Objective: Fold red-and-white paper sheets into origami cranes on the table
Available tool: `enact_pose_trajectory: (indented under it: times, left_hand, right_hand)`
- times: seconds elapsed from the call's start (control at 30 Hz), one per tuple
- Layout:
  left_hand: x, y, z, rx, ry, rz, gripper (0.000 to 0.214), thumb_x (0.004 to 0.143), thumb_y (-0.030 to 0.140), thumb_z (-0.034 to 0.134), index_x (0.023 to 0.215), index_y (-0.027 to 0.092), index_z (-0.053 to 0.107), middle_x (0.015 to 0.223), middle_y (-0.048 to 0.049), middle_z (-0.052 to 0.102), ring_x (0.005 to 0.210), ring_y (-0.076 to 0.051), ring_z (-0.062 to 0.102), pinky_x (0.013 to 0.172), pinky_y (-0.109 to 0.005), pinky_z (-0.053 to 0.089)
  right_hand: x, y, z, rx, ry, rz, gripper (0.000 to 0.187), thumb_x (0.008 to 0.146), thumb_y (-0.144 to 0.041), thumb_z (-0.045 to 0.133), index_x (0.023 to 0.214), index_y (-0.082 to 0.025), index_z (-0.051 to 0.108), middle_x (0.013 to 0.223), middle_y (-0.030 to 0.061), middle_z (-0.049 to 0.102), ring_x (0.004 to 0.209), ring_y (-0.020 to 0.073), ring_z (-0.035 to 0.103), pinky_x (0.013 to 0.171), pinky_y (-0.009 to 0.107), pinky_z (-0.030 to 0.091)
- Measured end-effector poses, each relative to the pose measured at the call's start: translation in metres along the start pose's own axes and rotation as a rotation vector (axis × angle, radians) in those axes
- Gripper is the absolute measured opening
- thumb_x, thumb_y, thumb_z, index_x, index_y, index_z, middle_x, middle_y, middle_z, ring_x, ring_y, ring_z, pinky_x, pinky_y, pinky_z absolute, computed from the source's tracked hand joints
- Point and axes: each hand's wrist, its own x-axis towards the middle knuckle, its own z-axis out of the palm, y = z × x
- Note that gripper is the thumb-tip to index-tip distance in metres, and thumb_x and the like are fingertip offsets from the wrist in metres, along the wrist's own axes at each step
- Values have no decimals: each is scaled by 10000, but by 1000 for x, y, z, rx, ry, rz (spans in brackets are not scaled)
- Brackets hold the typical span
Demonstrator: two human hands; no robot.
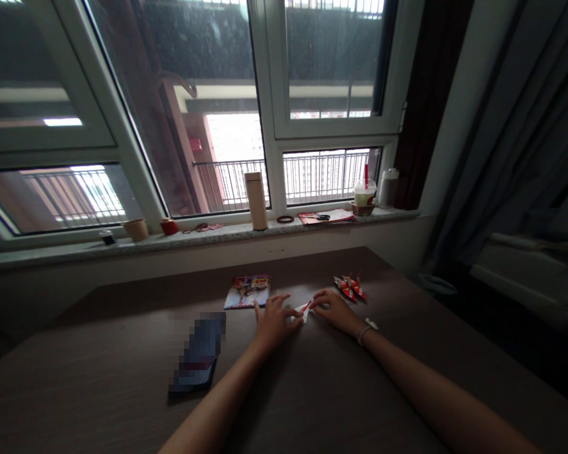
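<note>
A pale-framed window (267, 82) fills the wall beyond a dark brown desk (118, 359), and on its stone sill (227, 234) a tall tan flask (256, 203) stands upright. Both forearms reach in over the near part of the desk and converge, elbows wide. The left hand (274, 323) lies low, palm down, its outer fingers spread, thumb and index pinching the near left side of a small paper piece. The right hand (332, 308) is curled, thumb and fingertips closed together on the paper's right edge. A dark flat object (201, 353), pixelated, lies beside the left forearm; a colourful booklet (247, 292) sits just beyond the left hand. Red-and-white folded pieces (350, 287) lie beyond the right hand, near it. The white-and-red paper (305, 311) is between the hands, partly covered by fingers. Smallest is a white scrap (372, 323) beside the right wrist.
</note>
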Motion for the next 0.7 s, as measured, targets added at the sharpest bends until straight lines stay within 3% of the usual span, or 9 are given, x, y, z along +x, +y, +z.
enact_pose_trajectory:
  times: [0.47, 0.7]
  left_hand:
    - [3, -5, -1, -40, -66, -42, 175, 823, 490, 678, 978, 460, 752, 1452, 23, 508, 1394, -356, 330, 1081, -769, -19]
    - [4, -6, -1, -53, -83, -34, 185, 820, 497, 678, 985, 457, 752, 1463, 16, 494, 1399, -358, 311, 1084, -758, -29]
  right_hand:
    - [0, -6, -10, -141, -66, 33, 176, 804, -293, 661, 906, -363, 786, 1208, 37, 599, 1241, 257, 451, 1093, 444, 283]
    - [4, -3, -13, -175, -69, 46, 192, 810, -303, 661, 942, -374, 780, 1221, 39, 583, 1241, 249, 453, 1090, 424, 280]
